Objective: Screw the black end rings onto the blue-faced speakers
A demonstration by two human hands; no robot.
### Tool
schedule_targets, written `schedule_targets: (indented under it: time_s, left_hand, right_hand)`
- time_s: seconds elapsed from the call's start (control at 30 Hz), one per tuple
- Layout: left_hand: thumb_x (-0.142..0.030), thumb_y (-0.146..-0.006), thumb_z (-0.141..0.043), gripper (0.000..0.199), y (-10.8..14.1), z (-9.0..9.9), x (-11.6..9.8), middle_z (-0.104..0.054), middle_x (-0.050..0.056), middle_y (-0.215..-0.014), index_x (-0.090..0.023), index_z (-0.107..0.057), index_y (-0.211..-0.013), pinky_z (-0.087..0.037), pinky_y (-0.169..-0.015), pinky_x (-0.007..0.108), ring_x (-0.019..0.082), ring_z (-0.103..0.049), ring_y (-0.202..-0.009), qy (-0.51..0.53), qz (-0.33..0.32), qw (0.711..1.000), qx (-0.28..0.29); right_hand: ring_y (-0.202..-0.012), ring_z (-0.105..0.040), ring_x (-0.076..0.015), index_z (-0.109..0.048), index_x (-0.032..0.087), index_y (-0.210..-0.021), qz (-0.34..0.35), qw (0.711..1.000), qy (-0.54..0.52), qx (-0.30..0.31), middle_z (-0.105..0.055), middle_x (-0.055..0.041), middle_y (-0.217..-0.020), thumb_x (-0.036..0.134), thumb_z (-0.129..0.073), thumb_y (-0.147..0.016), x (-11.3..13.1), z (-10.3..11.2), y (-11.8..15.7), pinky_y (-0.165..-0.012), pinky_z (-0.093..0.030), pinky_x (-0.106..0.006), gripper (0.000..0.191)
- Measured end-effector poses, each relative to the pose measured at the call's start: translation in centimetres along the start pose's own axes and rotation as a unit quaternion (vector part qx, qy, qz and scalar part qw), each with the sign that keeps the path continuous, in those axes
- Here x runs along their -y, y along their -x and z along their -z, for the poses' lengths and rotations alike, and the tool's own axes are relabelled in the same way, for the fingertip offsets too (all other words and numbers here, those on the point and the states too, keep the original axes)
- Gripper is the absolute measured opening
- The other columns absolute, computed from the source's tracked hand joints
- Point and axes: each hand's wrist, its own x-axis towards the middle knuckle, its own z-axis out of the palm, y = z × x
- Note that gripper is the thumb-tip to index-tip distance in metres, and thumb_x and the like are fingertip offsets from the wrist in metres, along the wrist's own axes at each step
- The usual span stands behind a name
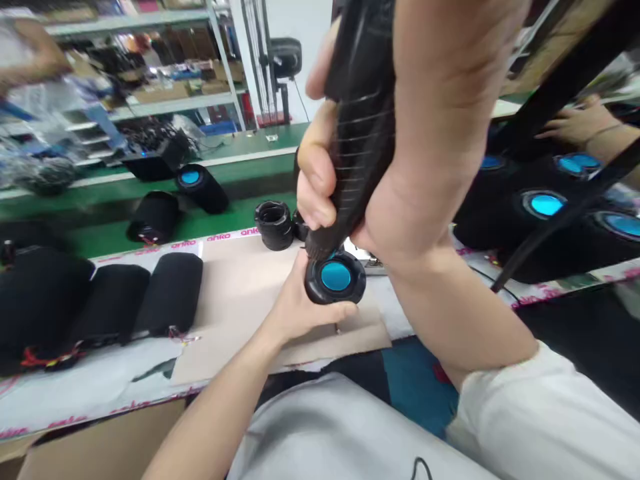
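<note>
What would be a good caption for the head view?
Right hand holds a black power screwdriver against a blue-centred speaker gripped by the left hand.

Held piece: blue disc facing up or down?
Up: the blue disc shows from above, with the left hand around its black rim.

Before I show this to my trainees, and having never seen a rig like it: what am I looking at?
There is no robot here, only a person's two bare hands. The single picture comes from a camera worn on their head, looking forward and down.

The left hand holds a round black part with a blue disc. The right hand grips a black tool, its lower end at the part's rim.

Beneath lies a cardboard sheet. Dark cylinders lie to its left and black rings stand at its far edge. Another person's hand shows at far right.
</note>
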Motion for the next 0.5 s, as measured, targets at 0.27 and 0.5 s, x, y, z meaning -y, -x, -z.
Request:
schedule_targets:
  time_s: [0.27,0.5]
  left_hand:
    - [-0.048,-0.066,-0.101,0.092,0.0,0.0,-0.2,-0.066,0.014,-0.14,-0.021,-0.053,-0.14,-0.055,-0.11,0.049,0.036,-0.065,-0.129,0.007,-0.004,1.0,-0.002]
    - [-0.045,-0.066,-0.101,0.088,0.0,-0.1,-0.5,-0.067,0.013,-0.134,-0.02,-0.053,-0.136,-0.057,-0.106,0.047,0.034,-0.066,-0.126,0.011,-0.015,1.0,0.002]
  right_hand:
    - [-0.043,-0.045,-0.0158,-0.045,0.026,-0.106,0.1,0.988,-0.007,-0.12,-0.049,0.0074,-0.056,0.028,-0.044,-0.106,-0.4,-3.6,2.0,-0.043,-0.042,-0.026,0.003]
    - [-0.044,-0.049,-0.0167,-0.05,0.026,-0.114,0.072,0.993,0.012,-0.088,-0.052,0.0088,-0.053,0.076,-0.062,-0.099,0.4,-2.7,1.2,-0.04,-0.044,-0.029,0.054]
